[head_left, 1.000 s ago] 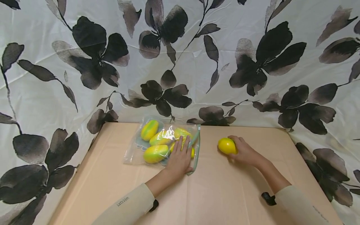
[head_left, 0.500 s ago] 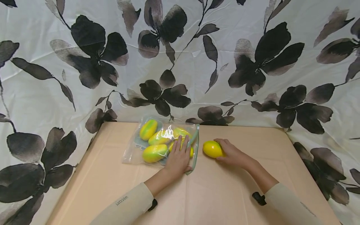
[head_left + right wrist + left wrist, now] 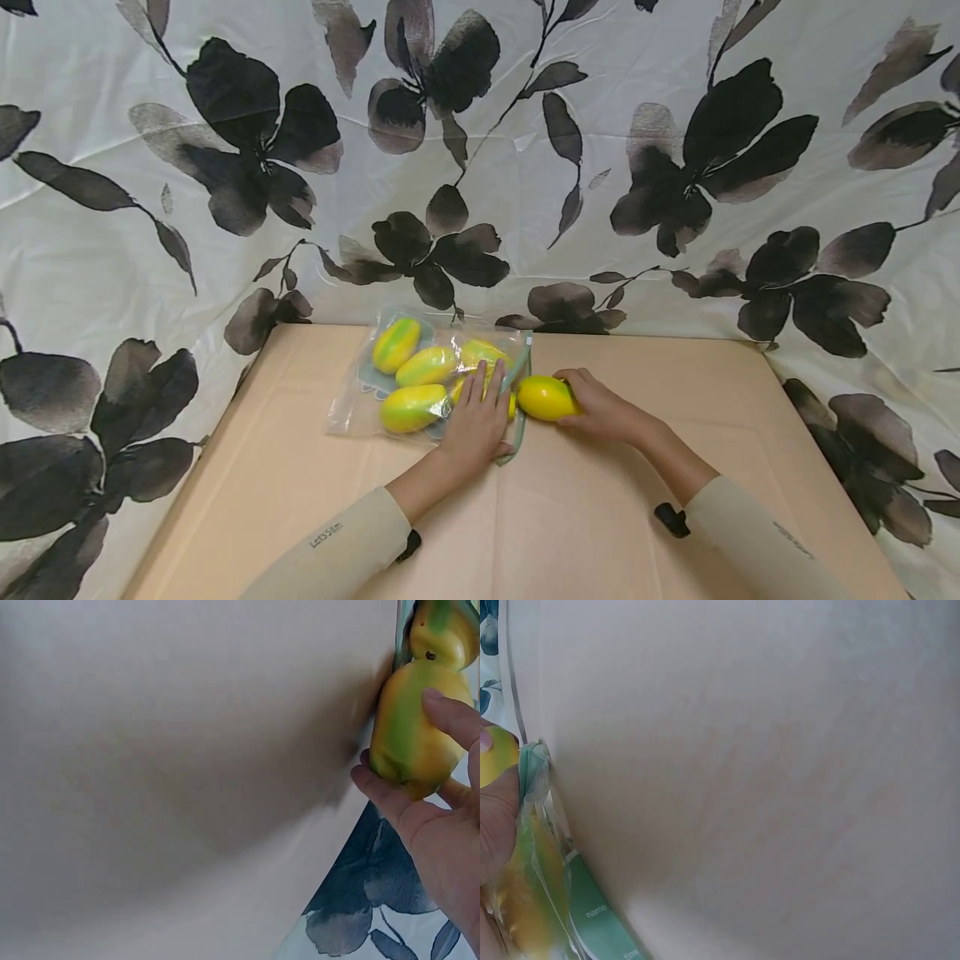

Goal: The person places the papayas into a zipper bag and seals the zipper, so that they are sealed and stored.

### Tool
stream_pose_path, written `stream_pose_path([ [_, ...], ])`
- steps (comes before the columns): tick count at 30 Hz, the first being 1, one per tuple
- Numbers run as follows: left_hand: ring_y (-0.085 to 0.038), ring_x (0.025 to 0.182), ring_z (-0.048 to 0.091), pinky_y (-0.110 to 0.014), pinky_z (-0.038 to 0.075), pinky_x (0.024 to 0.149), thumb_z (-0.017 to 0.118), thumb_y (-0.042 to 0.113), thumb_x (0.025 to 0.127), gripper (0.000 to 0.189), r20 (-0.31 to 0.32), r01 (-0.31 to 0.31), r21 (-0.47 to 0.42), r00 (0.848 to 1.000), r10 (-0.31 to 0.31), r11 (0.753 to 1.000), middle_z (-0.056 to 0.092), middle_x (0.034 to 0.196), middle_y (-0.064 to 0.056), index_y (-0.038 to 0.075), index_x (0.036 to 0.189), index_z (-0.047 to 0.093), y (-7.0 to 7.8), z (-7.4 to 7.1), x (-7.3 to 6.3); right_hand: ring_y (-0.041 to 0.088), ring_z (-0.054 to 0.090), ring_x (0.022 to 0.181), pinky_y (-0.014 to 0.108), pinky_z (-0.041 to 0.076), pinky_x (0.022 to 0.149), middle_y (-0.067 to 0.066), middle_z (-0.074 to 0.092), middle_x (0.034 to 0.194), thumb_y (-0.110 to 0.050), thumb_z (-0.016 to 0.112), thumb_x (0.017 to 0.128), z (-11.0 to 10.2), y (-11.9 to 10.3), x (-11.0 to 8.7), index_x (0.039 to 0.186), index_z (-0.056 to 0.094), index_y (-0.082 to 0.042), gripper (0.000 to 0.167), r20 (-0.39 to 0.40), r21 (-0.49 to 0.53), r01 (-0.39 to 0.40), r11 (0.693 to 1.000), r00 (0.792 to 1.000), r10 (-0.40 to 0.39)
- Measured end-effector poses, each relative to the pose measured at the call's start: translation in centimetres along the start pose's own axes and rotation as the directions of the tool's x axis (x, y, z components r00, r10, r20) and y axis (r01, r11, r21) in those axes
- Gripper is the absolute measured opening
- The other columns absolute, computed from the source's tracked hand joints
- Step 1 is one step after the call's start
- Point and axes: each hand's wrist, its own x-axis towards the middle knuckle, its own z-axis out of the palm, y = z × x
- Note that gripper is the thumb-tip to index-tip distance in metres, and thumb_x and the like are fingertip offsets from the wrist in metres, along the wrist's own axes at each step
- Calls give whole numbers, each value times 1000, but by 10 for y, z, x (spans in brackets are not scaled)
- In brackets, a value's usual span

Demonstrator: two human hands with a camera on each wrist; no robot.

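Observation:
A clear zip bag (image 3: 347,417) with a green-edged mouth lies on the table with several yellow-green mangoes (image 3: 412,408) inside. My left hand (image 3: 472,421) rests on the bag near its mouth, fingers stretched over the plastic; in the left wrist view its thumb (image 3: 496,832) lies by the green zip edge (image 3: 534,765). Another mango (image 3: 546,398) is in my right hand (image 3: 600,408), gripped at its right end between thumb and fingers. Its far end is right at the bag's mouth, and in the right wrist view it meets a mango (image 3: 442,637) in the bag.
The tan tabletop (image 3: 585,517) extends around the bag, its back edge just behind it. A white cloth with dark flowers (image 3: 555,183) hangs behind and to both sides. Green printing with the word "name" (image 3: 596,909) shows on the bag.
My right hand has carried its mango leftward across the table up to the bag's mouth. The left hand and the bag have stayed in place.

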Motion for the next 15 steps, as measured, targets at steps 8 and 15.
stream_pose_path([
  [8, -48, 157, 17, -55, 24, 127, 74, 74, 76, 111, -29, -3, 4, 1000, 3, 1000, 10, 171, -25, 4, 157, 41, 0, 1, 0, 33, 53, 123, 52, 47, 110, 20, 55, 136, -17, 84, 87, 3, -2, 7, 138, 50, 3, 65, -15, -13, 61, 998, 998, -61],
  [15, -48, 157, 16, -55, 22, 128, 74, 74, 77, 110, -34, -5, 11, 999, 6, 1000, 10, 171, -25, 2, 155, 43, 0, 2, 0, 27, 57, 117, 48, 49, 108, 14, 60, 129, -21, 87, 84, 9, -12, 17, 136, 55, 2, 65, 10, -16, 79, 997, 997, -79],
])
